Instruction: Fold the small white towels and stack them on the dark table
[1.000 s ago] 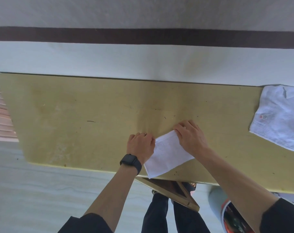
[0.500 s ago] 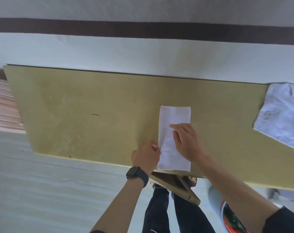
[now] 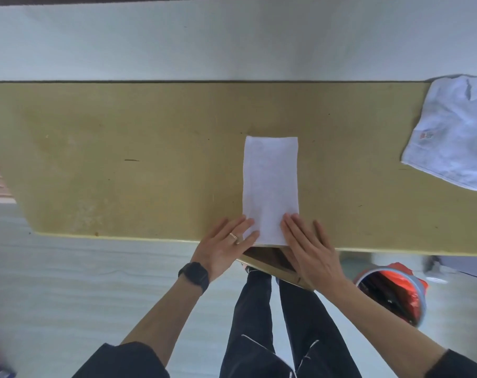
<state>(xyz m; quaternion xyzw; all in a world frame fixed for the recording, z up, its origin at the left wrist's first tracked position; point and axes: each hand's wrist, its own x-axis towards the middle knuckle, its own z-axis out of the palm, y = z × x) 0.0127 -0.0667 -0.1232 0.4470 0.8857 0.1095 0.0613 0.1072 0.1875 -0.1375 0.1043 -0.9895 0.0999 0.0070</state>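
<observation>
A small white towel [image 3: 271, 184], folded into a narrow upright strip, lies flat on the yellowish table [image 3: 122, 165], its near end at the table's front edge. My left hand [image 3: 226, 245], with a ring and a black watch, rests with straight fingers on the towel's near left corner. On the near right corner my right hand [image 3: 304, 242] lies flat, fingers straight. A pile of loose white towels [image 3: 453, 135] with a small red mark sits at the table's right end.
A white wall runs behind the table. Below the front edge I see my dark trousers, a wooden table brace [image 3: 270, 261], and a bin with an orange-red liner [image 3: 393, 290] on the floor at the right.
The towel went from a slanted fold under both hands to a straight narrow strip. Both hands slid down to its near corners and flattened out.
</observation>
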